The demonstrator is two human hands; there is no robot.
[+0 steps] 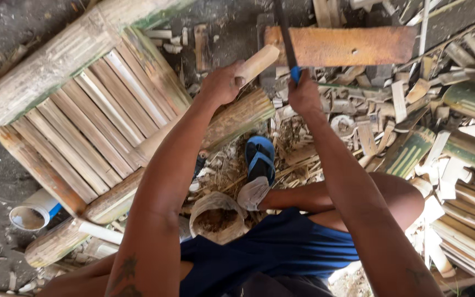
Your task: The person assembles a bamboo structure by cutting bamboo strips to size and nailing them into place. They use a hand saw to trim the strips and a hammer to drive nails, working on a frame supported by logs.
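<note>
Your left hand (222, 82) is clenched round a pale bamboo piece (257, 62), holding it out over the ground just short of the orange wooden block (341, 45). Your right hand (304, 93) grips the blue handle of a dark blade (282, 33) that rises toward the top of the view, so both fists sit near each other. The main risk, as I judge it, is the blade glancing off the rounded bamboo and running toward your left fingers, which sit near where the blade meets the wood. Your sandalled foot (259, 165) rests in the loose offcuts (358, 115) below your hands, so a slipped blade or dropped piece could land there. The scraps underfoot could also shift and unsettle your seat.
</note>
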